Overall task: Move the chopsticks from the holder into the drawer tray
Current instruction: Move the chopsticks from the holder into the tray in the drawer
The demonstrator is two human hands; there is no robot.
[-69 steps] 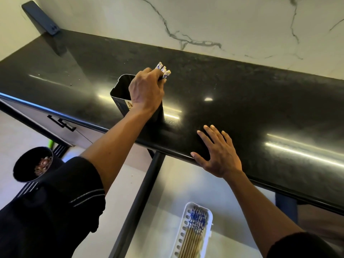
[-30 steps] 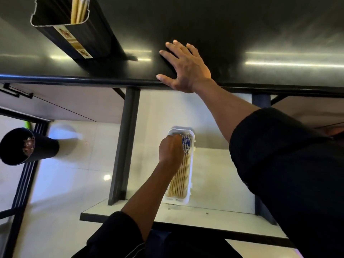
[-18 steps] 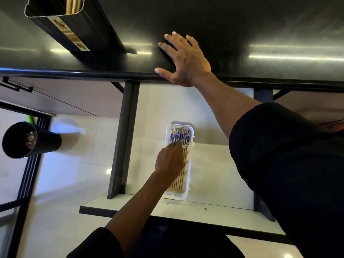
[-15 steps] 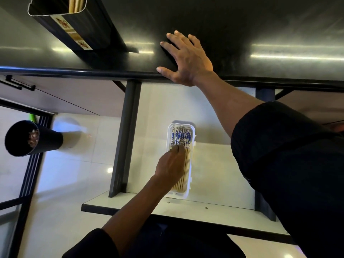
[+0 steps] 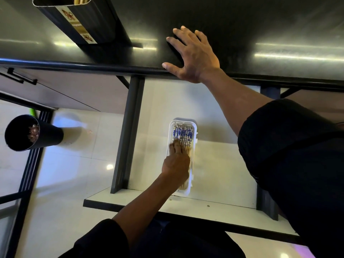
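Observation:
A white drawer tray (image 5: 193, 146) lies lengthwise in the open white drawer (image 5: 214, 207) and holds several wooden chopsticks (image 5: 183, 134) with blue-patterned tops. My left hand (image 5: 176, 161) rests inside the tray, fingers extended flat on the chopsticks, gripping nothing. My right hand (image 5: 191, 54) lies palm down with spread fingers at the front edge of the black countertop (image 5: 260, 25). The black chopstick holder (image 5: 78, 21) stands on the counter at the upper left, with a few wooden chopsticks (image 5: 81, 0) still showing in its mouth.
A black round bin (image 5: 28, 133) stands on the tiled floor at left. A dark drawer side rail (image 5: 128, 135) runs along the drawer's left. A closed drawer front with a black handle (image 5: 20, 78) sits under the counter at left.
My left hand left the holder and came down into the drawer tray with chopsticks. It released them and now slides back along the tray with flat fingers. My right hand stays put.

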